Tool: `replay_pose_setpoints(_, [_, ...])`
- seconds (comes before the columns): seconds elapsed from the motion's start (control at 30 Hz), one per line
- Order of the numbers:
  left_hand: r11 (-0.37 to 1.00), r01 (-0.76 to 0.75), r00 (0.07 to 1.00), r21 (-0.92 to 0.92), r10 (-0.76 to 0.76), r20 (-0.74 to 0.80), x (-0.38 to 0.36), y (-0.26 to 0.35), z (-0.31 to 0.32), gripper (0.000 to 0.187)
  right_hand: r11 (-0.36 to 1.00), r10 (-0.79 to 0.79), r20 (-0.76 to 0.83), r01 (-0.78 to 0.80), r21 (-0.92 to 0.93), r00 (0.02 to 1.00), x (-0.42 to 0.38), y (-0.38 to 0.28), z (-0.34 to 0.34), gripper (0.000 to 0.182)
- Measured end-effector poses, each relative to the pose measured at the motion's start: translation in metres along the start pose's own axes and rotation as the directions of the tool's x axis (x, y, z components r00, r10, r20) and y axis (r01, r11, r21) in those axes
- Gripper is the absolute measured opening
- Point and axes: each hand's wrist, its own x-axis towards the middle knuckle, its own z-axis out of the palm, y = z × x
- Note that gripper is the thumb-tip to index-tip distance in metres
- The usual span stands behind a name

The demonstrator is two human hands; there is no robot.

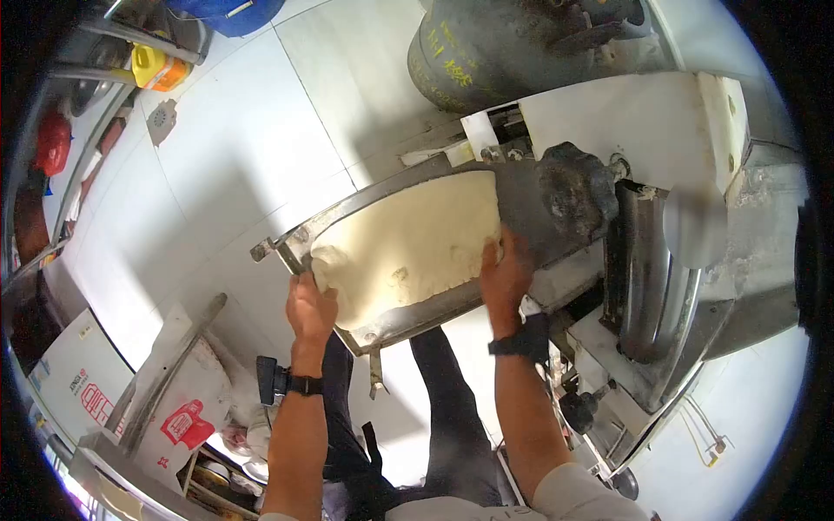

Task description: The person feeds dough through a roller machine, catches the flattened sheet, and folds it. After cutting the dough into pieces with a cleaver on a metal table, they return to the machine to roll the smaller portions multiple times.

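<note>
A thick pale sheet of dough lies on the metal tray of a dough-rolling machine. My left hand is closed on the dough's left end, near the tray's outer corner. At the opposite end, my right hand grips the dough's right edge, its thumb on top. The fingertips of both hands are partly hidden by the dough. To the right of the sheet sits a dark, worn knob, and beyond it are the machine's metal rollers.
A large gas cylinder stands behind the machine's white housing. A blue bucket and a yellow jug are at the upper left. White cartons and a shelf with a metal rail stand on the left.
</note>
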Motion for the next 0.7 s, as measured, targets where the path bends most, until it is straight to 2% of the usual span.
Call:
replay_pose_setpoints(0.03, [0.998, -0.063, 0.996, -0.011, 0.062, -0.064, -0.007, 0.001, -0.004, 0.031, 0.987, 0.153, -0.116, -0.147, 0.058, 0.981, 0.01, 0.005, 0.0, 0.043])
replay_pose_setpoints(0.07, [0.998, -0.067, 0.996, -0.001, 0.067, -0.067, -0.011, -0.009, 0.005, 0.031, 0.986, 0.158, -0.117, -0.15, 0.069, 0.981, 0.02, 0.007, 0.004, 0.043])
replay_pose_setpoints(0.13, [0.958, -0.201, 0.974, -0.205, 0.172, -0.15, -0.013, -0.027, 0.023, 0.031, 0.952, 0.307, 0.091, -0.306, -0.026, 0.947, 0.036, 0.013, 0.022, 0.059])
replay_pose_setpoints(0.17, [0.959, -0.203, 0.972, -0.196, 0.173, -0.16, -0.017, -0.027, 0.025, 0.031, 0.954, 0.301, 0.092, -0.301, -0.013, 0.949, 0.039, 0.014, 0.029, 0.059])
replay_pose_setpoints(0.23, [0.966, -0.216, 0.972, -0.146, 0.198, -0.125, -0.028, -0.004, 0.019, 0.032, 0.902, 0.174, 0.107, -0.202, 0.381, 0.979, 0.041, 0.019, 0.041, 0.069])
replay_pose_setpoints(0.27, [0.876, -0.071, 0.997, -0.478, 0.054, -0.05, -0.031, -0.031, 0.051, 0.035, 0.9, 0.169, 0.109, -0.199, 0.387, 0.98, 0.043, 0.024, 0.045, 0.069])
replay_pose_setpoints(0.3, [0.879, -0.067, 0.997, -0.472, 0.046, -0.056, -0.034, -0.018, 0.038, 0.035, 0.822, 0.205, 0.221, -0.29, 0.49, 0.954, 0.044, 0.032, 0.048, 0.068])
replay_pose_setpoints(0.33, [0.91, 0.035, 0.999, -0.413, -0.029, 0.02, -0.037, 0.011, 0.016, 0.038, 0.725, 0.215, 0.341, -0.383, 0.572, 0.915, 0.044, 0.035, 0.05, 0.068])
replay_pose_setpoints(0.37, [0.929, 0.138, 0.989, -0.344, -0.114, 0.088, -0.039, 0.029, 0.003, 0.041, 0.722, 0.193, 0.356, -0.379, 0.579, 0.914, 0.043, 0.035, 0.051, 0.068])
replay_pose_setpoints(0.43, [0.787, 0.268, 0.962, -0.555, -0.244, 0.12, -0.035, 0.038, -0.002, 0.058, 0.737, 0.152, 0.155, -0.217, 0.641, 0.976, 0.036, 0.026, 0.045, 0.058])
replay_pose_setpoints(0.47, [0.72, 0.162, 0.983, -0.675, -0.177, 0.048, -0.038, 0.016, 0.021, 0.069, 0.728, 0.141, 0.171, -0.219, 0.649, 0.975, 0.031, 0.017, 0.037, 0.054])
replay_pose_setpoints(0.5, [0.835, 0.128, 0.991, -0.534, -0.091, 0.095, -0.035, -0.008, 0.038, 0.062, 0.728, 0.123, 0.17, -0.205, 0.654, 0.978, 0.027, 0.003, 0.025, 0.054])
replay_pose_setpoints(0.57, [0.748, 0.229, 0.969, -0.623, -0.113, 0.22, -0.038, 0.02, -0.005, 0.048, 0.859, 0.154, 0.136, -0.2, 0.471, 0.979, 0.015, -0.025, -0.002, 0.044])
replay_pose_setpoints(0.6, [0.742, 0.221, 0.971, -0.633, -0.11, 0.21, -0.041, 0.026, -0.016, 0.048, 0.863, 0.143, 0.126, -0.186, 0.47, 0.982, 0.007, -0.039, -0.017, 0.044])
replay_pose_setpoints(0.67, [0.545, 0.312, 0.949, -0.778, -0.142, 0.281, -0.06, 0.033, -0.035, 0.043, 0.842, 0.163, 0.132, -0.207, 0.497, 0.978, -0.018, -0.067, -0.048, 0.037])
replay_pose_setpoints(0.7, [0.534, 0.309, 0.95, -0.787, -0.141, 0.278, -0.07, 0.035, -0.046, 0.043, 0.849, 0.154, 0.126, -0.196, 0.49, 0.98, -0.032, -0.081, -0.062, 0.037])
